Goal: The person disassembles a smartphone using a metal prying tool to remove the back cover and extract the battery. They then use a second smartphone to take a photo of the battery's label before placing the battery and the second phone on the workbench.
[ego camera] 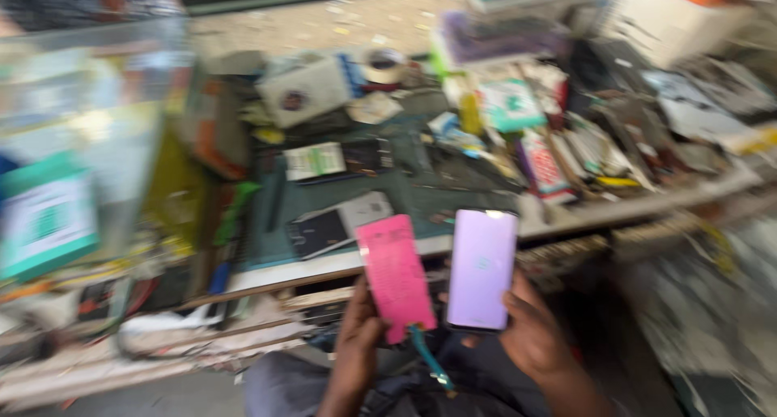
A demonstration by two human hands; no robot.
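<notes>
Your left hand (356, 348) sits at about 6 o'clock in the view, fingers closed around the lower edge of a pink card (395, 276). The card stands nearly upright, tilted slightly toward 11 o'clock. A teal strap (429, 359) hangs from its bottom end and trails down toward your lap.

Your right hand (530, 332) is just beside it, toward 5 o'clock, gripping a phone (482, 268) from the right and from below, thumb over its lower right edge. The phone's screen faces you and glows pale violet. Card and phone are side by side, close but with a narrow gap between them; both are held above the near edge of the counter (583, 215).

The picture is motion-blurred, so finer detail is lost. On the counter at 12 o'clock from your hands lies a dark green mat (421, 178) with another phone (340, 223) lying flat on it, at about 11 o'clock from the pink card. Farther back, a roll of tape (382, 64). At 9 o'clock, a teal-framed box (47, 219).
</notes>
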